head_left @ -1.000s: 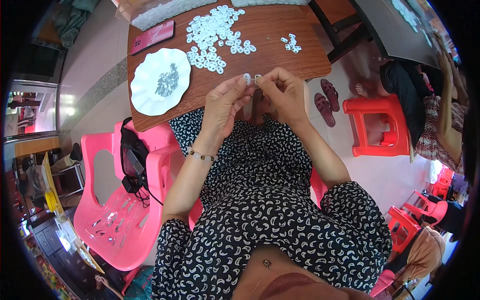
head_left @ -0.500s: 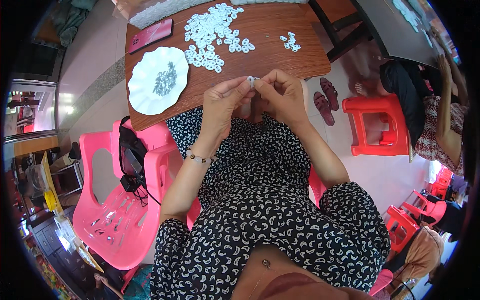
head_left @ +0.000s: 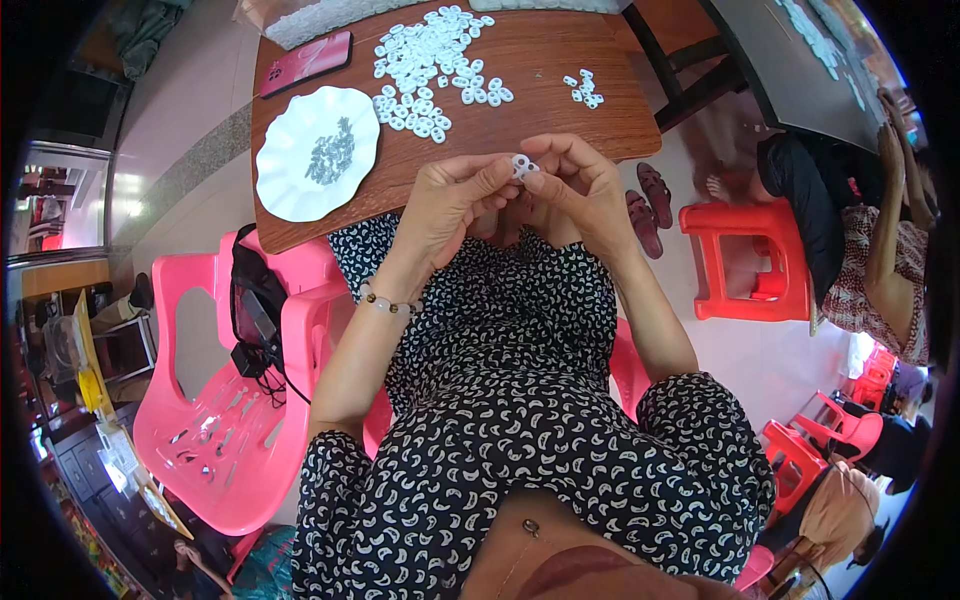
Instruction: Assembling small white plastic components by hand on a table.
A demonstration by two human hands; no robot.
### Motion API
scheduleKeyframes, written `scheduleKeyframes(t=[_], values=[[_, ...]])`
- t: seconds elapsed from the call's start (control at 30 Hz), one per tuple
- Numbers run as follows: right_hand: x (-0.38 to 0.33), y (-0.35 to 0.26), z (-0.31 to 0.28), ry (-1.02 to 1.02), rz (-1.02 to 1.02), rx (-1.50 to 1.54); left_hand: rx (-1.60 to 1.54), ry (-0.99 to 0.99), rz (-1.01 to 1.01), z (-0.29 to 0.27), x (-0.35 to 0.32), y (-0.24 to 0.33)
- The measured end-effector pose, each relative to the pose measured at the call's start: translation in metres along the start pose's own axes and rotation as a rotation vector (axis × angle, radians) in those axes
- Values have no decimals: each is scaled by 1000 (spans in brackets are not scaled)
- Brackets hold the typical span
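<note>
Close to the table's near edge, my two hands meet at fingertip height. My left hand (head_left: 455,195) pinches a small white plastic piece with round holes (head_left: 521,163) between thumb and finger. From the other side my right hand (head_left: 580,190) grips the same piece with thumb and forefinger. Its outline shows more than one ring; whether it is one part or two joined cannot be made out. Beyond my hands lies a heap of similar white two-holed pieces (head_left: 420,50). A wavy-rimmed white plate (head_left: 285,185) at the left carries many tiny greyish bits (head_left: 332,155).
On the brown wooden table (head_left: 545,105) lie a pink phone (head_left: 306,63) and a small group of white pieces (head_left: 585,90). A pink chair (head_left: 225,440) with a black bag (head_left: 258,315) stands at left. Right are a red stool (head_left: 750,260), slippers (head_left: 648,208) and another person (head_left: 880,240).
The white piece is turned so that its holes show more plainly, and my right fingers have shifted on it. My left hand has moved slightly. The view has tilted a little.
</note>
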State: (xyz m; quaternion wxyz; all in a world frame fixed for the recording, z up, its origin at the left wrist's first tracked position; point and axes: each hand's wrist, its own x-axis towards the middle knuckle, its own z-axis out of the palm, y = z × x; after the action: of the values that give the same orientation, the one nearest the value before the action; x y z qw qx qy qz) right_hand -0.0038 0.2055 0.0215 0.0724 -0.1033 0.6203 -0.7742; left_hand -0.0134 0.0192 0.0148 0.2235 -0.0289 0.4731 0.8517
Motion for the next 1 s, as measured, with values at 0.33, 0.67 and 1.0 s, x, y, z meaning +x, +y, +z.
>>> scheduleKeyframes(t=[0.33, 0.67, 1.0], values=[[-3, 7, -6, 16, -1, 18, 50, 10, 11, 5, 1, 1], [-7, 13, -9, 42, 83, 18, 172, 40, 66, 7, 0, -4], [-7, 14, -4, 26, 6, -41, 229, 58, 66, 5, -1, -3]])
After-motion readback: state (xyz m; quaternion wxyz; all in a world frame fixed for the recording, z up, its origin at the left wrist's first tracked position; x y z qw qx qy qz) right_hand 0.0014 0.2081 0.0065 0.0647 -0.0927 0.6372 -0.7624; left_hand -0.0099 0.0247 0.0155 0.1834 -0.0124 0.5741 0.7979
